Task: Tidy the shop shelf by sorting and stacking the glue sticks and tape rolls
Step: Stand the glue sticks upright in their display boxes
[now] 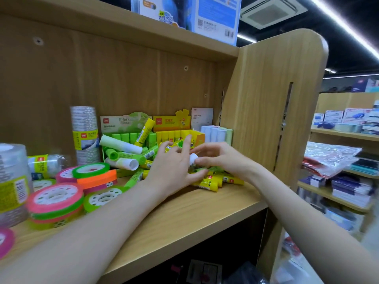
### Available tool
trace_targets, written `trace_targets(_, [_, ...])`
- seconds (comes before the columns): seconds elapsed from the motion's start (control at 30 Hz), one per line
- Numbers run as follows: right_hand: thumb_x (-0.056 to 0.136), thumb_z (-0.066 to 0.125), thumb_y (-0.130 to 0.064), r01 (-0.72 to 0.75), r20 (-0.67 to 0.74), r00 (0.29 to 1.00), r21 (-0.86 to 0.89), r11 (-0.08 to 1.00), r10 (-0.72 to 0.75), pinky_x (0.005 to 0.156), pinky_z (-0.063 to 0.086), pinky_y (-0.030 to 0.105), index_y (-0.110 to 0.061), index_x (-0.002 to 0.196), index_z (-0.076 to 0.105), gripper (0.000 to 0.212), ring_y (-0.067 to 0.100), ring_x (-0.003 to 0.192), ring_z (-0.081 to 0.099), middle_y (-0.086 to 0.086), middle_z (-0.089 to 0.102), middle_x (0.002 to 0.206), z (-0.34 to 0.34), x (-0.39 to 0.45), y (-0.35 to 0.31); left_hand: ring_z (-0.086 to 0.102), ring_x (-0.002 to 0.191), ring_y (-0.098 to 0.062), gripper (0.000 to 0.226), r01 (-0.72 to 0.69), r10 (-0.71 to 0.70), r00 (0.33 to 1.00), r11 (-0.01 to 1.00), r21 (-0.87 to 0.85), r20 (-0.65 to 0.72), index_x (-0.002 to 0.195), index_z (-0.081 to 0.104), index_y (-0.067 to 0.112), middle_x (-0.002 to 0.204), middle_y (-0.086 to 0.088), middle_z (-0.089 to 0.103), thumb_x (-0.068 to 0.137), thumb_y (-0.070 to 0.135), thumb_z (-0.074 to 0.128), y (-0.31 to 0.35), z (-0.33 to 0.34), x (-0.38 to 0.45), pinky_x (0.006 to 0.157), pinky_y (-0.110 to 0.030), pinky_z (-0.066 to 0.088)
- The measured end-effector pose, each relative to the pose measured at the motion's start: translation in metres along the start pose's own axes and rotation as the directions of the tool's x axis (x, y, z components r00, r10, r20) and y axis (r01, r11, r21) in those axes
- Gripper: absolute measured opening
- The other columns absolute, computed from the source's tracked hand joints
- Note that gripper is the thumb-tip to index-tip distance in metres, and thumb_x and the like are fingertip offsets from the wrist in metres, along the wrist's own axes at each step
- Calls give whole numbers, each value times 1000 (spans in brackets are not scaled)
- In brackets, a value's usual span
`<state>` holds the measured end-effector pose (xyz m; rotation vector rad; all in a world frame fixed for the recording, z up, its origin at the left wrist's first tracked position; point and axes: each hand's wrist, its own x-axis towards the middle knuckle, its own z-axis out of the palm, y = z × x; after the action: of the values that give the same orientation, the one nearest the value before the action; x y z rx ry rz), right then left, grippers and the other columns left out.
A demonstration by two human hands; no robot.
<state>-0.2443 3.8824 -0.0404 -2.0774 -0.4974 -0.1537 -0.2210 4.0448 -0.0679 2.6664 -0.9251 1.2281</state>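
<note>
A heap of green and yellow glue sticks lies mid-shelf in front of a green display box and a yellow display box. Both my hands meet over the heap's right side. My left hand and my right hand together pinch a white-capped glue stick. More yellow glue sticks lie under my hands. Coloured tape rolls are stacked at the left, and clear tape rolls stand in a tall column behind them.
White and pale green glue sticks stand upright at the back right, against the shelf's side panel. A big clear tape pack stands at the far left. The wooden shelf board runs to a front edge. Other shelves stand to the right.
</note>
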Motion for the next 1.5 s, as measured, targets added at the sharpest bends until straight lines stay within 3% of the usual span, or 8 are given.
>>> trace_targets(0.27, [91, 53, -5, 83, -349, 921, 608, 790, 172, 54, 47, 19, -10, 90, 55, 6, 15, 58, 58, 8, 58, 76, -21, 0, 11, 63, 94, -25, 80, -88, 87, 995, 996, 20, 53, 113, 60, 12, 88, -7, 70, 80, 64, 11, -4, 3, 1, 93, -36, 18])
trace_targets(0.57, [91, 45, -3, 246, -769, 614, 400, 883, 178, 40, 43, 20, -11, 88, 42, 9, 12, 43, 54, 9, 53, 68, -28, 3, 18, 37, 128, -13, 91, -205, 239, 924, 968, -143, 298, 142, 29, 37, 138, 10, 47, 68, 77, -5, -6, 1, 2, 110, -35, 6])
trace_targets(0.83, [89, 53, 1, 291, -531, 827, 684, 669, 184, 71, 55, 19, -6, 76, 49, 15, 16, 82, 67, 12, 68, 78, -34, 4, 24, 43, 125, -14, 90, -195, 199, 939, 980, -44, 280, 136, 42, 35, 133, 7, 53, 72, 70, -9, -1, 3, 4, 108, -31, 7])
trace_targets(0.93, [84, 57, 8, 276, -490, 862, 670, 690, 131, 82, 56, 30, -12, 113, 42, 38, 24, 92, 69, 17, 62, 109, -38, 5, 26, 47, 121, -14, 96, -202, 201, 946, 979, -19, 254, 134, 46, 33, 129, 7, 56, 68, 66, -15, -2, 1, 3, 108, -31, 10])
trace_targets(1.03, [79, 63, 10, 230, -456, 890, 465, 855, 8, 86, 55, 37, -42, 139, 22, 89, 25, 102, 65, 13, 48, 127, -46, 9, 21, 48, 119, -15, 94, -207, 207, 945, 978, -25, 253, 134, 46, 32, 127, 7, 57, 69, 65, -15, -1, 2, 3, 109, -33, 11])
trace_targets(1.13, [76, 72, -2, 168, -518, 839, -40, 985, -164, 86, 54, 32, -36, 133, 37, 75, 22, 95, 65, 5, 53, 114, -52, 26, 9, 49, 118, -16, 92, -215, 213, 947, 976, -21, 239, 133, 47, 32, 125, 5, 58, 71, 64, -13, -2, 3, 2, 106, -31, 8])
trace_targets(1.27, [85, 65, -13, 49, -486, 820, -469, 882, -304, 78, 46, 24, -21, 128, 48, 48, 21, 86, 60, 4, 60, 91, -58, 63, 5, 51, 115, -17, 90, -230, 226, 947, 973, -10, 226, 131, 50, 30, 122, 4, 60, 74, 63, -11, -3, 3, 1, 102, -29, 6])
trace_targets(1.5, [82, 68, -25, -74, -350, 915, -639, 766, -203, 86, 38, 40, -19, 103, 43, 34, 30, 100, 48, 11, 58, 106, -57, 108, 28, 49, 117, -15, 89, -231, 230, 950, 973, -20, 209, 134, 47, 32, 123, 6, 59, 75, 63, -12, -5, 3, 1, 104, -29, 5])
